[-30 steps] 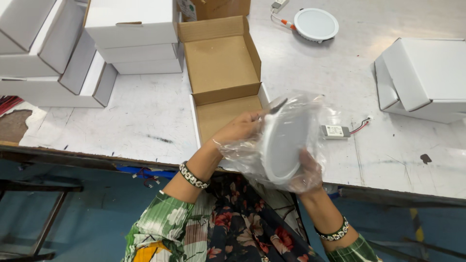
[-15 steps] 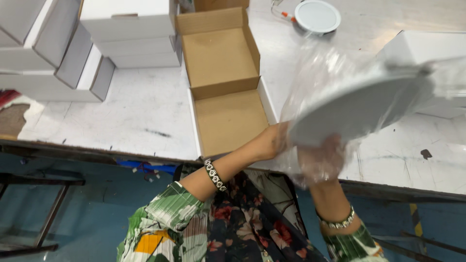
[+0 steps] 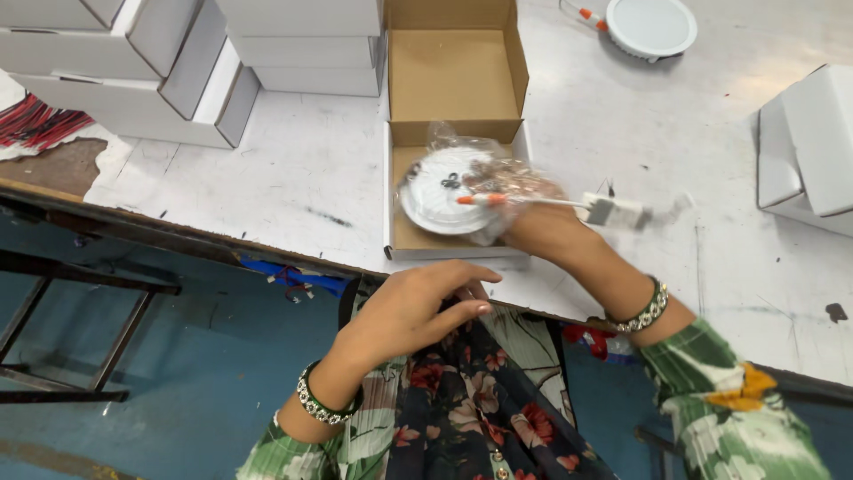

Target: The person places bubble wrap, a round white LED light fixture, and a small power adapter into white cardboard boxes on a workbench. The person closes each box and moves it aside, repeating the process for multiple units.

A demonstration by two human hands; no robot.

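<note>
Right hand [image 3: 544, 229] grips the clear plastic bag [image 3: 484, 178] holding a round white lamp [image 3: 442, 191], pressing it into the open cardboard box [image 3: 455, 80] at the table [image 3: 302, 169] edge. A small white driver [image 3: 613, 210] trails on its wire beside the box. Left hand [image 3: 413, 307] hangs open and empty, fingers apart, near the table edge. White boxes [image 3: 178, 62] are stacked to the left.
</note>
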